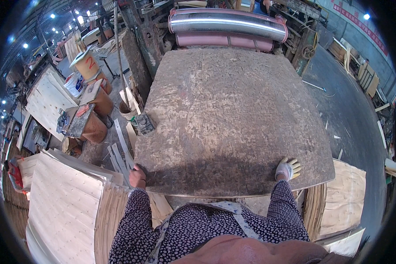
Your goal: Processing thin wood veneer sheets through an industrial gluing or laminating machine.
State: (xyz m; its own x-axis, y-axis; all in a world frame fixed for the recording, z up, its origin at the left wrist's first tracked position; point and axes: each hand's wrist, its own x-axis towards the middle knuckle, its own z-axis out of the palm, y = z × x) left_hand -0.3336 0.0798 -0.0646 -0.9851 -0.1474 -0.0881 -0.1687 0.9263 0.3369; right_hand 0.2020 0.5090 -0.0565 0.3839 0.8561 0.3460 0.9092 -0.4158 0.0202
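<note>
A broad, worn wooden table, its top scuffed brown and grey, stretches away in front of me. My left hand, bare, is at its near left edge, the fingers curled around that edge and partly hidden. Near the front right corner, my right hand wears a pale glove with yellowish fingers. It rests on the tabletop with its fingers spread and nothing in it. Narrow wood strips lie just beyond my left hand, beside the table.
Across the table's far end are a shiny metal roller and a pink roller. Veneer sheets are stacked at left and right. Brown drums and a white bucket stand at left. Grey floor runs along the right.
</note>
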